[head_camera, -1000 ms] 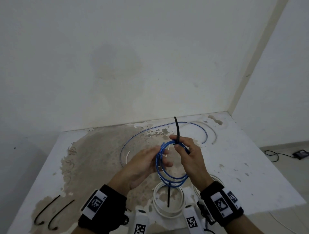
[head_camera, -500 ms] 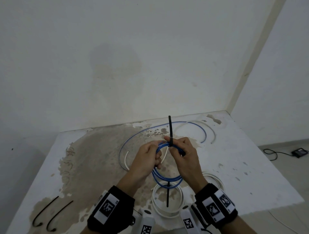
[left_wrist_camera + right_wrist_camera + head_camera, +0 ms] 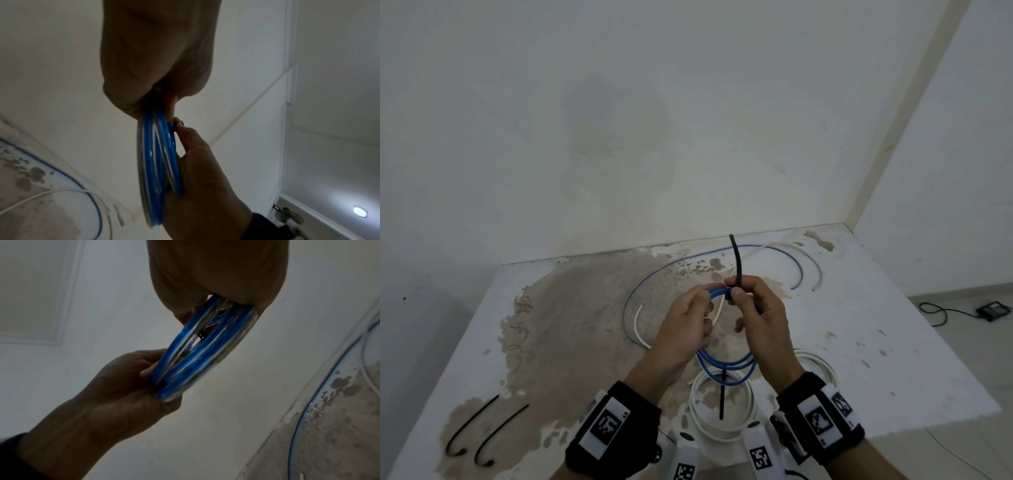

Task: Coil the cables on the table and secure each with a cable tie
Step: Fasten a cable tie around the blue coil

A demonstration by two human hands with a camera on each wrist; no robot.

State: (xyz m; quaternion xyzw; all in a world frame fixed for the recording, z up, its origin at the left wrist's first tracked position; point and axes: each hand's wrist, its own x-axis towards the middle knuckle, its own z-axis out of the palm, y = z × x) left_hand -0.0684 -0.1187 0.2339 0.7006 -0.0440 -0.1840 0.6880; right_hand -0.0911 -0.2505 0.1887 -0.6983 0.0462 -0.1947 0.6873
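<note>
Both hands hold the blue cable coil (image 3: 726,365) above the table (image 3: 893,342): the left hand (image 3: 685,329) grips its top at 9 o'clock, while the right hand (image 3: 760,315) pinches the black cable tie (image 3: 736,263) at 12 o'clock, its tail upright.

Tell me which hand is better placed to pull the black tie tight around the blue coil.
The right hand: it already pinches the black tie where the tail rises from the blue coil. The left hand holds the coil steady.
</note>
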